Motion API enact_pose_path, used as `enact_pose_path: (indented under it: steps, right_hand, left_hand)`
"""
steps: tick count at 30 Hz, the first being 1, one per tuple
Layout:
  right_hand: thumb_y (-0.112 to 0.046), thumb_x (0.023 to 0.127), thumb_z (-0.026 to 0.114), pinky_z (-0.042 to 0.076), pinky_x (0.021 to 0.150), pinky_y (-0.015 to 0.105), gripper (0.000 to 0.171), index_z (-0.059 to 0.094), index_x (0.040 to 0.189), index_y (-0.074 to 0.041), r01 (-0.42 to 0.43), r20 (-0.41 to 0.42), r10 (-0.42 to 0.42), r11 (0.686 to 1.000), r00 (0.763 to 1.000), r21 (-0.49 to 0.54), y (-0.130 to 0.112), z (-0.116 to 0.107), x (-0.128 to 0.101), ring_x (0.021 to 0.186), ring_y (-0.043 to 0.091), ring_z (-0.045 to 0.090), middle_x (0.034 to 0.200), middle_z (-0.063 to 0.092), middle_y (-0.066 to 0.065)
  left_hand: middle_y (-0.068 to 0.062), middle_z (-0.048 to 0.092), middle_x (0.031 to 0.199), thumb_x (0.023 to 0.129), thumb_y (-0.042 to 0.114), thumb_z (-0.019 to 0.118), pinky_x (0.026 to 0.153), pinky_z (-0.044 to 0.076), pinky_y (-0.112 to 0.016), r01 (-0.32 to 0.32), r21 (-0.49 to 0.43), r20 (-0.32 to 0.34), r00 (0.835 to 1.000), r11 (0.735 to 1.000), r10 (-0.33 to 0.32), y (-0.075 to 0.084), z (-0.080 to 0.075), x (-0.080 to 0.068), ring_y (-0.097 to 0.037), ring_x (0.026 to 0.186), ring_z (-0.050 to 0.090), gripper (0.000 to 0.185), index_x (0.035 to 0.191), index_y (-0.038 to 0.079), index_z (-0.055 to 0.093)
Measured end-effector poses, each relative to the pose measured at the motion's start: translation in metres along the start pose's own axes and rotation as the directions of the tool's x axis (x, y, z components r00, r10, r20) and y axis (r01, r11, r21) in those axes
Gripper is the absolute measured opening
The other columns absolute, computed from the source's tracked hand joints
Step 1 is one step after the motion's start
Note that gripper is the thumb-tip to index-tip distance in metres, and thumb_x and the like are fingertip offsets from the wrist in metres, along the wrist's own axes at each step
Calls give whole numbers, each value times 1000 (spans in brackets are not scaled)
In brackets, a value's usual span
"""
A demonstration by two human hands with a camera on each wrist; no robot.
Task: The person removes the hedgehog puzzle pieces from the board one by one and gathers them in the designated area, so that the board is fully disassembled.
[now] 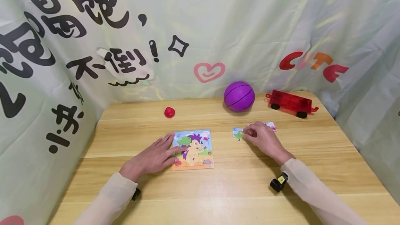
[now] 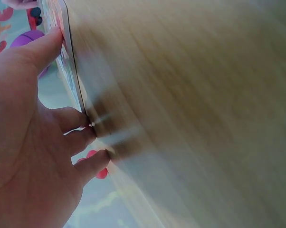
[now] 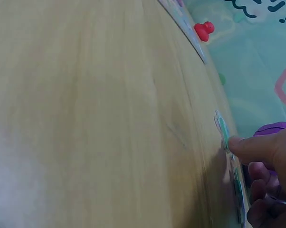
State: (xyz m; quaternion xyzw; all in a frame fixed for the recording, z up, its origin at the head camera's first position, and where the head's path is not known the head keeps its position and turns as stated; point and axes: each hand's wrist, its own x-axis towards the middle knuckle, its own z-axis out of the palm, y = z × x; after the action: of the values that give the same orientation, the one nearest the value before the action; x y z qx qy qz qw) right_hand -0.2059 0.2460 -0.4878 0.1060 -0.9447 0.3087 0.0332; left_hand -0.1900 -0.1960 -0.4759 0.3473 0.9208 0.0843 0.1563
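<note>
Resting left hand [image 1: 153, 156]: lay released, fingers extended over the left edge of the puzzle board [image 1: 194, 151].
Right hand [image 1: 264, 140]: pinched a leaf-printed puzzle piece [image 1: 236, 133] between thumb and curled fingers, right of the board and apart from it.
Sleeves [image 1: 107, 195]: reached in from both lower corners.
Surface [image 1: 237, 186]: was wood-grained; a red object [image 1: 169, 112], purple ball [image 1: 239, 96] and red wheeled toy [image 1: 290, 103] stood toward its far edge.
Room: pale curtains [image 1: 259, 27] with black lettering enclosed the surface.
</note>
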Motion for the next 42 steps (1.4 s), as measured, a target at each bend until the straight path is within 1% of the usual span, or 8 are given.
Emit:
enact_pose_path:
  steps: [4, 12, 19, 30, 34, 39, 42]
  right_hand:
    - [-14, 97, 82, 49, 78, 36, 14, 83, 110, -8, 14, 12, -14, 1000, 1000, -21, 0, 2, 3, 88, 18, 59, 95, 69, 3]
    - [-12, 98, 80, 49, 77, 35, 11, 84, 108, -7, 18, 6, -18, 999, 1000, -39, 0, 2, 8, 86, 17, 61, 93, 69, 3]
    - [-10, 99, 79, 49, 77, 35, 11, 85, 108, -8, 24, 7, -24, 999, 1000, -35, 0, 3, 10, 84, 16, 59, 91, 68, 2]
    - [-13, 100, 79, 49, 77, 35, 10, 84, 107, -8, 16, -3, -16, 999, 1000, -30, 1, 6, 10, 85, 17, 59, 93, 68, 3]
    - [-14, 100, 79, 48, 77, 33, 12, 84, 110, -7, 15, -18, -15, 1000, 1000, -7, -1, -1, 10, 85, 16, 60, 93, 69, 3]
    - [-13, 101, 79, 47, 72, 27, 15, 82, 113, -5, 11, -79, -8, 999, 997, 35, 0, -21, 14, 83, 17, 61, 94, 70, 6]
    - [-12, 103, 77, 47, 68, 26, 16, 82, 115, -4, -8, -87, 12, 999, 996, 49, 3, -31, 15, 84, 18, 61, 95, 70, 7]
  left_hand:
    - [-25, 15, 181, 115, 51, 48, 133, 22, -68, -5, -9, -1, 1000, 1000, 5, 0, -1, 0, -44, 170, 14, 53, 167, 41, 44]
    - [-23, 13, 182, 115, 54, 46, 134, 22, -66, 7, 5, 7, 1000, 1000, -7, -1, 0, 1, -41, 170, 14, 53, 167, 44, 42]
    - [-26, 15, 181, 115, 51, 47, 133, 23, -69, -6, -12, 2, 1000, 1000, 6, -1, -1, 0, -45, 169, 16, 53, 166, 40, 44]
    - [-25, 15, 181, 115, 49, 47, 133, 22, -68, -2, -9, 14, 1000, 1000, 3, 0, -1, 0, -44, 170, 14, 53, 167, 38, 44]
    - [-25, 14, 181, 115, 50, 48, 133, 22, -68, -1, -11, 13, 1000, 1000, 1, 0, 0, 0, -44, 170, 14, 53, 167, 39, 44]
    - [-24, 13, 182, 115, 51, 47, 134, 22, -67, 10, -6, 19, 1000, 1000, -10, 1, -1, 1, -43, 170, 13, 54, 168, 40, 42]
    - [-24, 14, 182, 115, 50, 48, 134, 22, -68, 9, -14, 16, 1000, 1000, -9, 1, -2, 1, -44, 170, 14, 53, 167, 39, 44]
